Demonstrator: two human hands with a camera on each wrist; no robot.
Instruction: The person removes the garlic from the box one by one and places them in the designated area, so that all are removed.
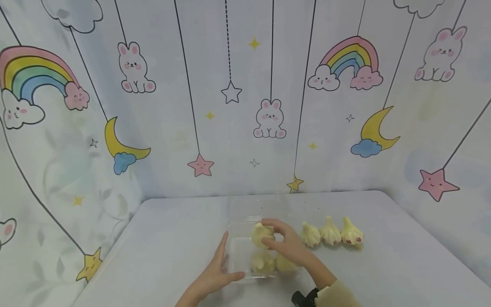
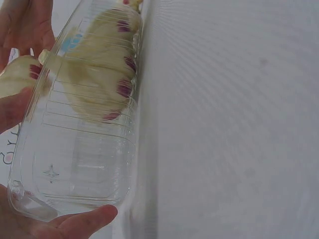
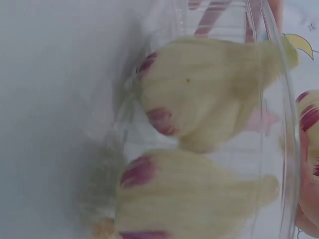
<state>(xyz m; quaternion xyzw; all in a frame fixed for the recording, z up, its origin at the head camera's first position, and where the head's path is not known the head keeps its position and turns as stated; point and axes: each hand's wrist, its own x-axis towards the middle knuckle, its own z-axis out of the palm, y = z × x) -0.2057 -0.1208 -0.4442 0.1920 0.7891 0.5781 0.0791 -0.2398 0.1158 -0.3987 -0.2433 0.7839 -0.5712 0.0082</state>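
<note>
A clear plastic box [image 1: 238,258] lies with its lid folded back. Two pale garlic bulbs, one [image 1: 262,263] and another [image 1: 286,264], sit in its front part; the right wrist view shows purple marks on a bulb [image 3: 194,89] through the wall. Over the box, my right hand [image 1: 289,245] pinches a third garlic bulb [image 1: 260,234] between thumb and fingers. My left hand [image 1: 212,275] rests against the box's left front corner, thumb along the front and fingers extended up the left side. In the left wrist view its thumb [image 2: 89,221] touches the box wall.
To the right of the box stand three more garlic bulbs in a row: one [image 1: 310,234], a second [image 1: 330,232] and a third [image 1: 351,233]. The white table [image 1: 172,238] ends at a patterned curtain [image 1: 238,140] behind. A black strap device [image 1: 305,298] is on the right wrist.
</note>
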